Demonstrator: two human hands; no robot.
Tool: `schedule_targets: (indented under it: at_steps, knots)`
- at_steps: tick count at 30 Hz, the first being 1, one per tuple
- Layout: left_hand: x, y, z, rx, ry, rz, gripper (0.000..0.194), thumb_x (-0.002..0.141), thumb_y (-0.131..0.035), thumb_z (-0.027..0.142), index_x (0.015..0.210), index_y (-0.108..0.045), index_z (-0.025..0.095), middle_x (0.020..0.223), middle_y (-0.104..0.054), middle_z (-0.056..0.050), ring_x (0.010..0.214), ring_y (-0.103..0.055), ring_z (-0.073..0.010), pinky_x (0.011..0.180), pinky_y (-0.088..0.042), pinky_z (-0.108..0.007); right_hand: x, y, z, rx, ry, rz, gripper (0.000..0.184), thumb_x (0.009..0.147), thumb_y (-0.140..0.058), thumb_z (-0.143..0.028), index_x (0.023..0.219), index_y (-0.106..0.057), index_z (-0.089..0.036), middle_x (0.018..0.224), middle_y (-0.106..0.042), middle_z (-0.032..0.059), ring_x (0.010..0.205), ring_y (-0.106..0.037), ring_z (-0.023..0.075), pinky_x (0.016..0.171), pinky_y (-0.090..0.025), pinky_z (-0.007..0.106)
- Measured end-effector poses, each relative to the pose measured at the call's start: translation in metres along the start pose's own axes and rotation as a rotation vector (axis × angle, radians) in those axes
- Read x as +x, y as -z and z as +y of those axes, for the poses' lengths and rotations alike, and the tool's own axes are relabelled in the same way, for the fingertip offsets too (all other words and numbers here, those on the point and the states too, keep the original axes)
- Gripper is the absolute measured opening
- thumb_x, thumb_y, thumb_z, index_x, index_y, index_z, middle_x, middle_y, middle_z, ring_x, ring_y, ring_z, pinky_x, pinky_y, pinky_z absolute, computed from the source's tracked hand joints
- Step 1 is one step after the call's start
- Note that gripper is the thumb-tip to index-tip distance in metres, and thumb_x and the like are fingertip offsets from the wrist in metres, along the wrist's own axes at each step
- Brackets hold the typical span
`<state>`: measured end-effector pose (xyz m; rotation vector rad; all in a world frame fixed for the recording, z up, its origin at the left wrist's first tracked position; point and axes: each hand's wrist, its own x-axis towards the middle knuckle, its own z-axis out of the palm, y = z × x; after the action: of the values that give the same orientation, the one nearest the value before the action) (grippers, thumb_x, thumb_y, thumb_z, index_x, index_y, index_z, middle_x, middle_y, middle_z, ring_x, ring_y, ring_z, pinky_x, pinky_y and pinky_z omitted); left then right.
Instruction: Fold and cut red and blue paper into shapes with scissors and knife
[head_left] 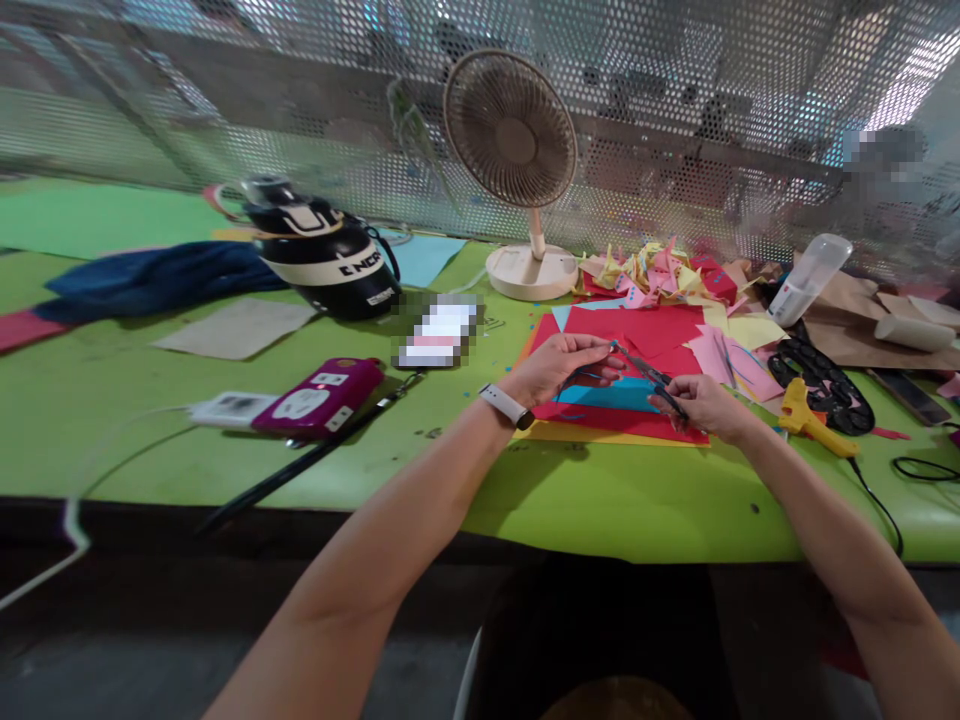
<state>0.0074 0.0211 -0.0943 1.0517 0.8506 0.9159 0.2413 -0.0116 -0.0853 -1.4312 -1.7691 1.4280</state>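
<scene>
My right hand [699,405] grips a pair of dark-handled scissors [645,372], their blades pointing left toward my left hand [571,362]. Pinched in the fingers of my left hand is a small piece of blue paper [614,346], close to the blade tips. Whether the blades touch it is too small to tell. Below both hands lies a stack of coloured sheets: a blue sheet [600,396] rests over red paper [637,330], with a yellow sheet [622,436] showing at the front edge.
A desk fan [517,130] stands behind the paper, beside a heap of yellow and pink scraps [652,272]. To the right lie a yellow glue gun [814,420], a black tray [825,380] and a clear bottle [810,280]. Leftward are a phone [439,332], purple power bank [322,398] and black jug [330,260].
</scene>
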Motion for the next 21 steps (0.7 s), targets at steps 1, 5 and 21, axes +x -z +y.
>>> schedule_targets:
  at_steps: [1,5,21]
  knots:
    - [0.0001,-0.0001,0.0000,-0.002,0.001,0.004,0.008,0.087,-0.065,0.020,0.086,-0.068,0.012,0.086,-0.075,-0.009,0.066,-0.069,-0.0116,0.073,-0.059,-0.028,-0.0003,-0.0001,-0.0007,0.000,0.000,0.002,0.047,0.058,-0.078,-0.056,0.060,-0.050,-0.019,0.043,-0.052,-0.0045,0.036,-0.046,0.0061,0.033,-0.029,0.017]
    - [-0.0014,-0.0023,0.0019,-0.016,-0.001,0.026,0.009,0.089,-0.061,0.016,0.085,-0.068,0.012,0.085,-0.075,-0.008,0.066,-0.069,-0.0108,0.069,-0.058,-0.025,-0.0012,0.0003,-0.0032,0.020,-0.016,0.005,0.046,0.059,-0.079,-0.055,0.061,-0.050,-0.019,0.046,-0.055,-0.0032,0.037,-0.047,0.0063,0.033,-0.028,0.018]
    - [-0.0019,-0.0044,0.0031,0.005,-0.008,0.024,0.009,0.089,-0.060,0.015,0.087,-0.068,0.011,0.087,-0.075,-0.009,0.068,-0.070,-0.0113,0.068,-0.058,-0.023,-0.0007,-0.0001,-0.0004,-0.016,0.004,-0.026,0.049,0.062,-0.075,-0.060,0.064,-0.049,-0.019,0.045,-0.055,-0.0034,0.036,-0.045,0.0057,0.035,-0.026,0.018]
